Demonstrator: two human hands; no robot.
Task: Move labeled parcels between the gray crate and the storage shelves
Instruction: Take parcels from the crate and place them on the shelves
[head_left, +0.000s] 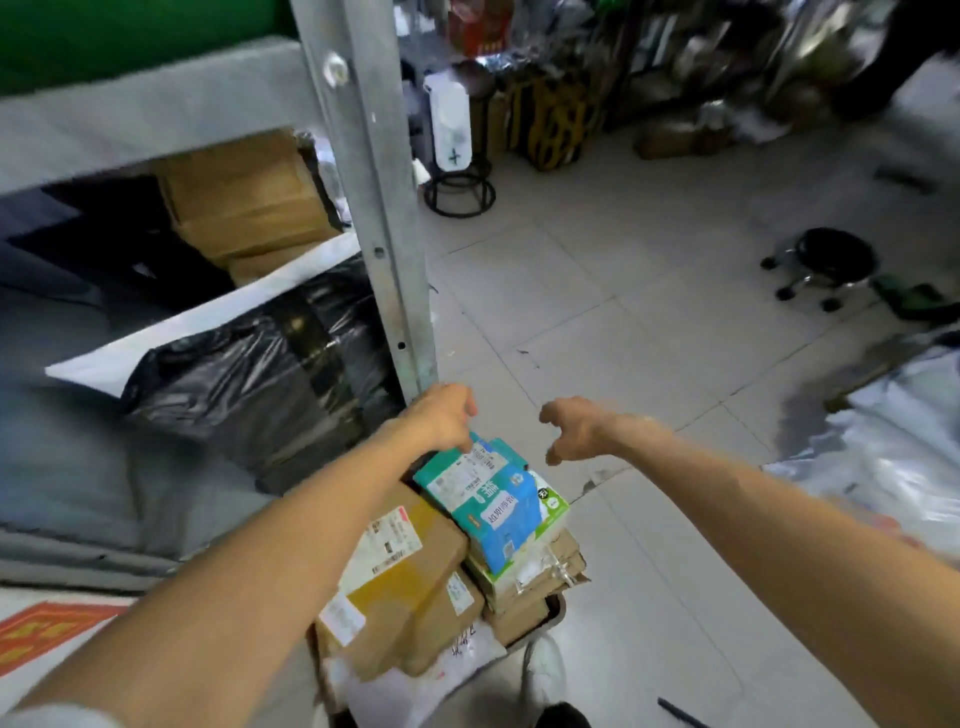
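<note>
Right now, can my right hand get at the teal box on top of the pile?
Probably yes. The teal box lies on top of the brown parcels with nothing over it, and the right hand hovers empty just past its far corner. The left hand is at its other edge.

Parcels (410, 561) pile at lower centre, shelves (130, 119) holding boxes (244, 202) stand at upper left, a stool (831, 260) at middle right.

Light: bright, even; we note sheen on the black bag (249, 374).
Blur: we find motion smear throughout, worst at top.
Edges: shelf post (374, 208) bows, wide-angle.
</note>
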